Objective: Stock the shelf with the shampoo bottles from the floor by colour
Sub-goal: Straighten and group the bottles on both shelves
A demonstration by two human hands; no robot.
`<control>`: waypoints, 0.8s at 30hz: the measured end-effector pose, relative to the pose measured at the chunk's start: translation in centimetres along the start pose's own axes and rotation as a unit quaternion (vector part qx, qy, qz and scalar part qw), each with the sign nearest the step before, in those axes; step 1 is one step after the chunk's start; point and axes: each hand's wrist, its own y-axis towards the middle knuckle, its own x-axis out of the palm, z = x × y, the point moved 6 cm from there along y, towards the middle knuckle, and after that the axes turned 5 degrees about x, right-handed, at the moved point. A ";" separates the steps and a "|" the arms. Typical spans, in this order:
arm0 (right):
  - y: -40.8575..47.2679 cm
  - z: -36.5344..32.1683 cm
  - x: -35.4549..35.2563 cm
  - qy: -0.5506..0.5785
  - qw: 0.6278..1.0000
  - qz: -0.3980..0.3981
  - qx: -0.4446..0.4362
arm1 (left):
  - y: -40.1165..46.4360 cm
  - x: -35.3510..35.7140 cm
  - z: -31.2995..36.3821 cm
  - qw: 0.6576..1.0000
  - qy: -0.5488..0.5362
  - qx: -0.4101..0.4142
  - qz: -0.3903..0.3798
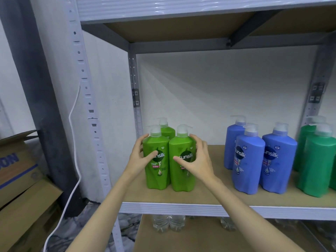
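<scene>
At the left end of the brown board shelf [209, 195], two upright lime-green plastic pump shampoo bottles [157, 160] touch side by side, the left hand [140, 157] gripping the left one, the right hand [196, 160] the right one, a third standing behind.

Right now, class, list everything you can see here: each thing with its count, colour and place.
Light green bottles: three, light green, shelf left.
Blue bottles: three, blue, shelf middle.
Dark green bottles: at least two, dark green, shelf right edge.
Shelf: one, grey frame, brown boards.
Clear bottles: several, clear, lower shelf.
Boxes: at least two, brown, far left.
Cable: one, white, left wall.
Left hand: holds front-left light green bottle.
Right hand: holds front-right light green bottle.
</scene>
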 end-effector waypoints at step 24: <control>-1.0 0.1 0.9 -0.066 0.994 0.086 -0.003 | 1.0 -1.1 -0.6 0.999 0.044 0.029 -0.008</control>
